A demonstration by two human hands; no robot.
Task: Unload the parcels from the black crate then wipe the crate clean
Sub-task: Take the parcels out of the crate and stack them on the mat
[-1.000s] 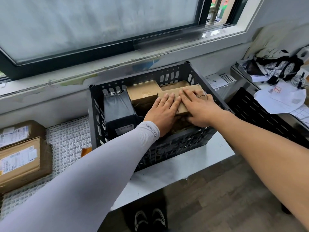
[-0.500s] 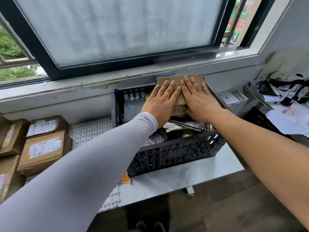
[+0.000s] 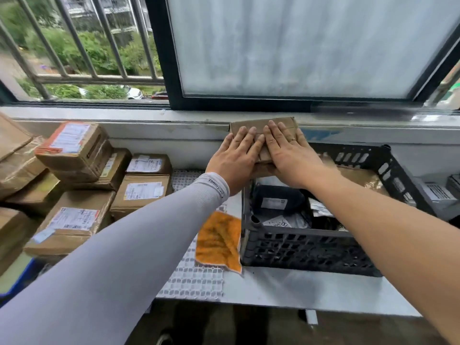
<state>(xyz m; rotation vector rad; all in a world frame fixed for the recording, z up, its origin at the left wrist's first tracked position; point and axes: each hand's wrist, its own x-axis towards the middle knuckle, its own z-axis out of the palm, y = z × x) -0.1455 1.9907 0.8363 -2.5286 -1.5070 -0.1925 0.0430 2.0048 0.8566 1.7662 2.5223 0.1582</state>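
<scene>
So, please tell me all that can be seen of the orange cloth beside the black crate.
The orange cloth looks like soft, fuzzy fabric with darker smudges and a pale edge. It lies flat and spread out, slightly skewed, partly on the white grid mat, with its lower right corner on the bare table top. Its right edge lies against the left wall of the black crate. Neither hand touches it.

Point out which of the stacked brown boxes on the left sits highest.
The tilted box with the orange-edged label, on top of the pile nearest the window ledge. The other labelled boxes lie lower, flat on the bench.
</scene>
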